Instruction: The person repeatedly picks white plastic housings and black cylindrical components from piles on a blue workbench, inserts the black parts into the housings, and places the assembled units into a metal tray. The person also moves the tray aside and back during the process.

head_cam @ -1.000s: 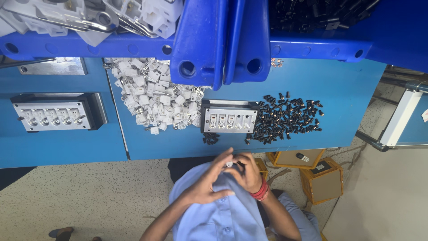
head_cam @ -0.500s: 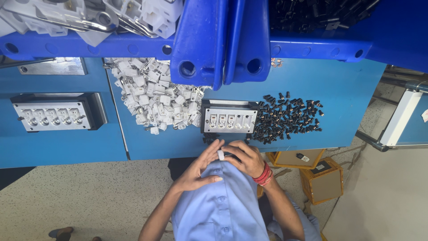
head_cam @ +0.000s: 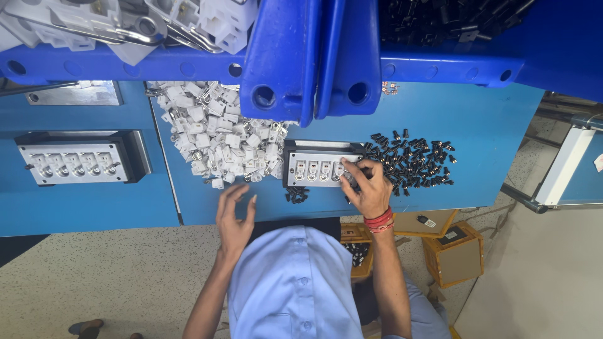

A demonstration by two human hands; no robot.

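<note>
Right hand [head_cam: 369, 188] pressing fingertips on right end of fixture [head_cam: 321, 168]; fingers curled, whether holding part cannot tell. Left hand [head_cam: 233, 216] hovering open, empty, fingers spread, near white parts [head_cam: 220, 135].

Risk: part seating crooked under finger pressure; sleeve sweeping black parts [head_cam: 411, 162] off bench [head_cam: 490, 132] edge.

Left bin [head_cam: 81, 63] holding white housings; right bin [head_cam: 440, 66] holding black parts.

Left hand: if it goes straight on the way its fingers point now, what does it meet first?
The left hand is open, fingers pointing up the blue table. Straight on, it would most likely first meet the pile of white plastic parts, at its near edge. Height above the table is unclear.
</note>
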